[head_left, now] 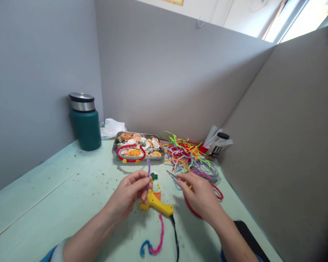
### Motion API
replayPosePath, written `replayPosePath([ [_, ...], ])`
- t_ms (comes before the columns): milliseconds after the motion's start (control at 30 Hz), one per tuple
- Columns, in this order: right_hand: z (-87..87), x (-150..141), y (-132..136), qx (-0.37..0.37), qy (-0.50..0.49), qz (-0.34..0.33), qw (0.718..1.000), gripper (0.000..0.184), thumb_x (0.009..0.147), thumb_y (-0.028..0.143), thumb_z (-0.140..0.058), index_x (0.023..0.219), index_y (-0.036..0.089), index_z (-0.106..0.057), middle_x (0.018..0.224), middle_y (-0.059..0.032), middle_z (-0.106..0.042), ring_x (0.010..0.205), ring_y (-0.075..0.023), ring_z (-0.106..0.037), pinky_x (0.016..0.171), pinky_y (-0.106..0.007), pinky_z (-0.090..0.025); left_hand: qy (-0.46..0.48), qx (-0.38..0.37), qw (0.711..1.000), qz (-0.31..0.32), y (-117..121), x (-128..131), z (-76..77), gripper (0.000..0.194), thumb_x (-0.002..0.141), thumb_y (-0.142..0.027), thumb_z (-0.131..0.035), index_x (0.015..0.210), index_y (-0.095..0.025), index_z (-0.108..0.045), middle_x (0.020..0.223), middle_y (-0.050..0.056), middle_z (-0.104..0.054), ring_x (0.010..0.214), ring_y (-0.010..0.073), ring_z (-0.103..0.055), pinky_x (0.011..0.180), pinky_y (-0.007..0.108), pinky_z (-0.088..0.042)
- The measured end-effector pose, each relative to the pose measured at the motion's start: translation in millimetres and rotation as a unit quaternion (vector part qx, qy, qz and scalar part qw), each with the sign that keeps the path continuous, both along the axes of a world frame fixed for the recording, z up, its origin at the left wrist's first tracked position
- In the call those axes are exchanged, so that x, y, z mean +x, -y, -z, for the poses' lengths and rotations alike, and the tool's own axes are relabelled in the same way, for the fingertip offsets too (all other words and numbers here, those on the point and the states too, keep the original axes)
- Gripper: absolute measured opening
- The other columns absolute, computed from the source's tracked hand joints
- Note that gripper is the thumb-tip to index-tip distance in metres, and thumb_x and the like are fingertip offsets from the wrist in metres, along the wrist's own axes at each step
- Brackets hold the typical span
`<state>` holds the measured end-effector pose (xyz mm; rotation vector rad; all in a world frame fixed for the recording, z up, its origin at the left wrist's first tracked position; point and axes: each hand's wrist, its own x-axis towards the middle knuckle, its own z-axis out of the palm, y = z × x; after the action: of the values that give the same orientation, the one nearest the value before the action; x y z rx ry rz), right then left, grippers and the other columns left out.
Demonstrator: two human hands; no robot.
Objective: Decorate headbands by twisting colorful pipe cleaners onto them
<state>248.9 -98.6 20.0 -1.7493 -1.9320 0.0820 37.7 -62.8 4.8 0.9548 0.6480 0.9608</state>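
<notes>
Pinched upright in my left hand is a short purple pipe cleaner. My right hand is closed around a metal tool with slim pointed tips; its handle is mostly hidden, so I cannot tell its exact kind. The tips point toward the purple piece, apart from it. Beneath my left hand lies a yellow glue gun with a black cord. A green clover-shaped piece is just beyond my left fingers. Nearer me lies a bent pink and blue pipe cleaner.
A metal tray of shells stands at the back, with a red fuzzy loop over its front edge. Right of it are piled pipe cleaners, coiled grey wire and a black-capped container. A green bottle stands left.
</notes>
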Motion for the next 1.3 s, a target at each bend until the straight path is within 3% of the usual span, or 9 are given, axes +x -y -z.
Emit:
replayPosePath([
  [67, -14.0, -27, -7, -0.036, -0.128, -0.105, 0.986, 0.023, 0.087, 0.033, -0.047, 0.092, 0.022, -0.067, 0.088, -0.0023, -0.066, 0.074, -0.0141, -0.058, 0.068, -0.025, -0.042, -0.013, 0.006, 1.0, 0.016, 1, 0, -0.1, 0.016, 0.075, -0.03, -0.063, 0.077, -0.016, -0.055, 0.065, -0.003, -0.056, 0.039, 0.0027, -0.041, 0.043, 0.017, -0.035],
  [167, -19.3, -58, -21, -0.093, -0.291, -0.169, 0.937, 0.025, 0.085, 0.035, -0.048, 0.082, 0.017, -0.065, 0.064, 0.0023, -0.058, 0.052, -0.0084, -0.046, 0.049, -0.02, -0.036, -0.05, 0.033, 0.998, 0.028, 1, 0, 0.6, 0.019, 0.074, -0.033, -0.063, 0.074, -0.016, -0.055, 0.061, -0.004, -0.055, 0.038, 0.0037, -0.039, 0.041, 0.018, -0.034],
  [333, -7.3, -70, -41, -0.09, -0.434, -0.12, 0.888, 0.027, 0.08, 0.037, -0.053, 0.068, 0.014, -0.061, 0.048, 0.0058, -0.043, 0.042, -0.0061, -0.036, 0.041, -0.018, -0.028, -0.121, 0.084, 0.989, 0.009, -3, 0, 5.2, 0.021, 0.078, -0.038, -0.056, 0.08, -0.017, -0.055, 0.054, -0.004, -0.054, 0.035, 0.0048, -0.036, 0.038, 0.018, -0.03],
  [567, -0.8, -66, -45, -0.092, -0.474, -0.096, 0.871, 0.025, 0.078, 0.035, -0.056, 0.069, 0.013, -0.063, 0.044, 0.0054, -0.045, 0.04, -0.0061, -0.038, 0.04, -0.018, -0.029, -0.218, 0.154, 0.963, -0.023, -6, 0, 5.9, 0.019, 0.081, -0.034, -0.053, 0.082, -0.017, -0.059, 0.059, -0.001, -0.058, 0.041, 0.0068, -0.043, 0.04, 0.018, -0.034],
  [733, 2.1, -66, -45, -0.086, -0.527, -0.097, 0.84, 0.027, 0.08, 0.035, -0.054, 0.071, 0.012, -0.065, 0.046, 0.0034, -0.049, 0.041, -0.0059, -0.037, 0.042, -0.019, -0.03, -0.085, 0.045, 0.995, 0.04, -9, 0, 6.7, 0.019, 0.08, -0.035, -0.054, 0.085, -0.017, -0.058, 0.055, -0.004, -0.055, 0.032, 0.0031, -0.029, 0.038, 0.02, -0.037],
  [800, 1.6, -65, -45, -0.078, -0.527, -0.095, 0.841, 0.027, 0.08, 0.035, -0.054, 0.073, 0.012, -0.065, 0.048, 0.0033, -0.05, 0.041, -0.0059, -0.037, 0.042, -0.019, -0.031, -0.066, 0.03, 0.997, 0.036, -10, 1, 7.9, 0.02, 0.079, -0.035, -0.056, 0.082, -0.016, -0.058, 0.06, -0.002, -0.059, 0.032, 0.0022, -0.031, 0.041, 0.021, -0.041],
  [933, -1.3, -66, -43, -0.036, -0.489, -0.088, 0.867, 0.025, 0.08, 0.035, -0.055, 0.071, 0.013, -0.064, 0.049, 0.0042, -0.049, 0.042, -0.0064, -0.04, 0.042, -0.018, -0.033, -0.153, 0.048, 0.987, 0.007, -12, 1, 7.2, 0.026, 0.075, -0.039, -0.059, 0.072, -0.013, -0.056, 0.065, 0.002, -0.063, 0.036, 0.0047, -0.044, 0.04, 0.019, -0.036],
  [1033, -2.0, -66, -42, -0.029, -0.494, -0.085, 0.865, 0.026, 0.08, 0.037, -0.054, 0.072, 0.014, -0.063, 0.052, 0.0039, -0.051, 0.042, -0.0061, -0.041, 0.041, -0.018, -0.033, -0.192, 0.066, 0.979, -0.015, -13, 0, 4.8, 0.027, 0.075, -0.04, -0.059, 0.071, -0.013, -0.056, 0.064, 0.0, -0.063, 0.037, 0.0049, -0.046, 0.04, 0.018, -0.035],
  [1300, 9.6, -69, -43, -0.108, -0.44, -0.122, 0.883, 0.026, 0.074, 0.034, -0.061, 0.058, 0.015, -0.054, 0.045, 0.0059, -0.045, 0.042, -0.0069, -0.041, 0.043, -0.019, -0.031, -0.221, 0.11, 0.969, -0.027, -14, -2, 7.6, 0.029, 0.079, -0.041, -0.053, 0.066, -0.015, -0.051, 0.058, -0.002, -0.059, 0.035, 0.0046, -0.041, 0.038, 0.018, -0.034],
])
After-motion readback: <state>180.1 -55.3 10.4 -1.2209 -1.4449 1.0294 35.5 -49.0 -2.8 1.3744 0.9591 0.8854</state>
